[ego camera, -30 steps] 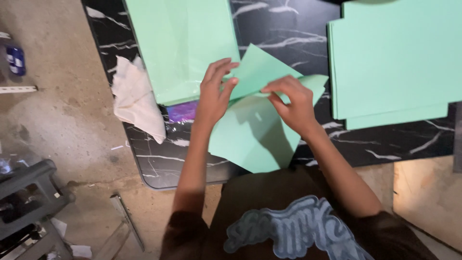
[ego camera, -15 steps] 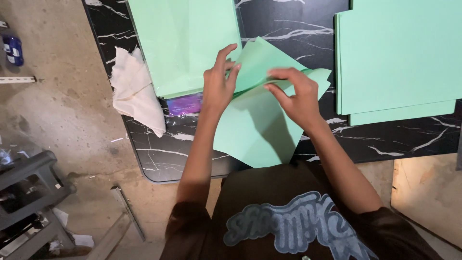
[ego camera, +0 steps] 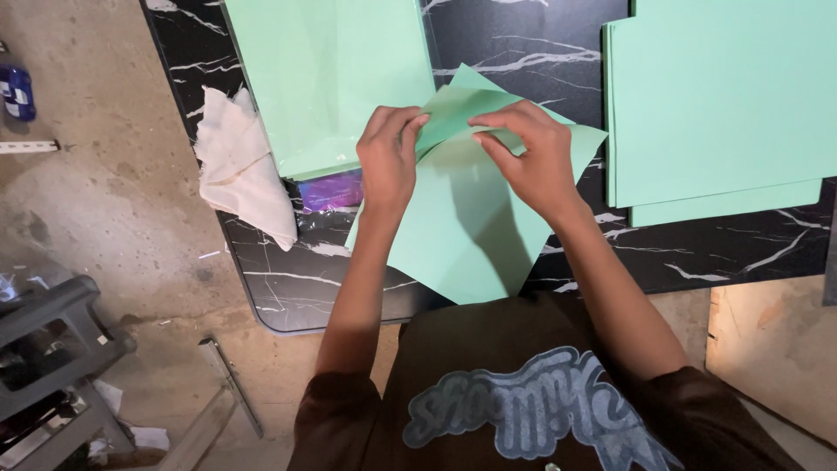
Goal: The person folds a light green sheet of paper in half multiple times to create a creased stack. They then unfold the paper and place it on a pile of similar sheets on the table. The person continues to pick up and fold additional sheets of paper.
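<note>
A mint-green paper sheet [ego camera: 453, 235] lies tilted on the black marble-pattern table [ego camera: 697, 249], with its upper part folded over. My left hand [ego camera: 388, 161] pinches the folded edge at its left end. My right hand [ego camera: 532, 157] pinches the same fold a little to the right, fingers curled over the paper. Both hands press the fold close together above the sheet's middle.
A stack of green sheets [ego camera: 715, 96] lies at the right and another green stack [ego camera: 336, 74] at the back left. A white cloth [ego camera: 240, 174] hangs over the table's left edge beside a small purple packet [ego camera: 331, 190]. Grey stool [ego camera: 52, 349] stands on the concrete floor.
Both hands have moved closer together along the fold, and the raised flap of the sheet has been pressed lower over the paper. The view has shifted slightly.
</note>
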